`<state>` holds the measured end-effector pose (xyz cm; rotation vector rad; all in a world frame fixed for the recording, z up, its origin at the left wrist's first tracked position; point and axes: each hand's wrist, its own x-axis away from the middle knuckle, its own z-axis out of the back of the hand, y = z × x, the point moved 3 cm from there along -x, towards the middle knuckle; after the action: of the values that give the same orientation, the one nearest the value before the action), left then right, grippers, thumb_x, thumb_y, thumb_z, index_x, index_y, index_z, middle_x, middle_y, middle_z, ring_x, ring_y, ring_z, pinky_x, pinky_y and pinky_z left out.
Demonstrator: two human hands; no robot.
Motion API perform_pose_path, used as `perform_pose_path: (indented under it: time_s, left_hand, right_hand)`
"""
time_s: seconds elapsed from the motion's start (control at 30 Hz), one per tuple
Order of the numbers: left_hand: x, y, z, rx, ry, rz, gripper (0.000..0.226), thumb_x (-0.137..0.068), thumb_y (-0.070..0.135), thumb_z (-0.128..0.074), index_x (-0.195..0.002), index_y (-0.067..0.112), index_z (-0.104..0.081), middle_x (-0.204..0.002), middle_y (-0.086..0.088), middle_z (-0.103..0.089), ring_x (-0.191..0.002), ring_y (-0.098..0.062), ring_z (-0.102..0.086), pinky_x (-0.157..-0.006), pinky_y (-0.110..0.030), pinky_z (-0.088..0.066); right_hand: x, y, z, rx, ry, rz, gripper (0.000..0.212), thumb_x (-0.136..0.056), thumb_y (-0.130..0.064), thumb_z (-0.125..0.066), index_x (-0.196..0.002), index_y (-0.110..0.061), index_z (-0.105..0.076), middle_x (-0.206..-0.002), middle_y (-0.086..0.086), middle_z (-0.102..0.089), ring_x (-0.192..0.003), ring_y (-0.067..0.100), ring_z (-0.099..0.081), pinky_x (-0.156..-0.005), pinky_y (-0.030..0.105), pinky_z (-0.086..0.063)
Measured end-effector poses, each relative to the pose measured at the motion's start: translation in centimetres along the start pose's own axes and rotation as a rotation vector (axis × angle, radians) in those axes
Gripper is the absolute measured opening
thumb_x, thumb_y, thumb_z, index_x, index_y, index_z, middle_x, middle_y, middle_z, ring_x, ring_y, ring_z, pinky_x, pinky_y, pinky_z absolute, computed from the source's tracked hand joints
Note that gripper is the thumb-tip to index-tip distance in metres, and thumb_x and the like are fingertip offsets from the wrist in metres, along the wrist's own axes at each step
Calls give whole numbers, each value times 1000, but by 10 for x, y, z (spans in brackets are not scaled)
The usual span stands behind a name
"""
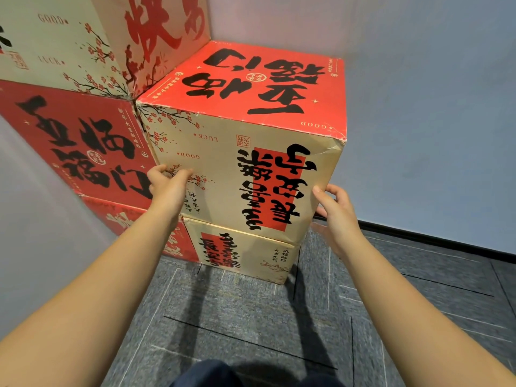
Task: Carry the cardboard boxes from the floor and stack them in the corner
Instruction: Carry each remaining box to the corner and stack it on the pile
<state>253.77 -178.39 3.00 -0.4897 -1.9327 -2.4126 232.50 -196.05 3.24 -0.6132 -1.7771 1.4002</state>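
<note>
A cardboard box (223,152) with a red top and a beige front sits on a lower beige box (251,252) in the corner. My left hand (169,188) grips its front left edge low down, thumb on the front face. My right hand (336,213) holds the lower right edge, with the thumb on the front and the fingers curled round the side. The box stands upright and roughly square over the one beneath it.
A taller stack of boxes stands at the left against the wall: a beige one (64,43) on top, a red one (81,146) below and another red one (134,219) under that. Grey carpet floor (251,317) lies in front. The blue-grey wall (432,121) is on the right.
</note>
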Motion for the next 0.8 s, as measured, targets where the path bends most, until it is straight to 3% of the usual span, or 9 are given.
perform_pose_path:
  time_s: [0.13, 0.33, 0.47, 0.6, 0.8]
  left_hand:
    - [-2, 3, 11, 6, 16, 3, 60, -85, 27, -56, -137, 24, -26, -142, -10, -36, -126, -29, -42, -105, -47, -36]
    - [3, 11, 11, -18, -28, -54, 57, -93, 21, -49, -144, 17, -25, -145, -5, -38, -129, -25, -40, -107, -42, -34]
    - [0, 12, 12, 45, -23, -17, 50, -91, 17, -49, -139, 15, -32, -138, -7, -44, -125, -25, -44, -97, -35, -38]
    - [-6, 7, 19, 20, -27, 14, 50, -88, 19, -51, -135, 17, -34, -138, -9, -44, -128, -29, -42, -108, -46, -33]
    - [-6, 6, 18, 32, -45, 29, 53, -88, 22, -53, -136, 20, -30, -140, -8, -40, -128, -29, -40, -107, -45, -32]
  right_hand:
    - [0, -1, 2, 10, 25, 11, 27, -93, -28, -53, -117, -21, -46, -94, -10, -59, -84, 1, -56, -69, 29, -47]
    - [-2, -5, 8, 38, 58, 39, 22, -93, -28, -52, -113, -21, -47, -96, -11, -55, -84, -1, -53, -65, 21, -43]
    - [-1, -5, 8, 61, 35, 30, 23, -94, -29, -50, -115, -21, -48, -101, -10, -56, -90, 3, -53, -81, 30, -44]
    - [3, -2, 6, 79, 23, 20, 24, -93, -31, -51, -114, -21, -49, -108, -7, -57, -93, 5, -54, -83, 34, -43]
    - [6, -1, 4, 70, 8, 21, 21, -93, -31, -50, -112, -23, -47, -100, -12, -56, -89, 0, -52, -83, 35, -43]
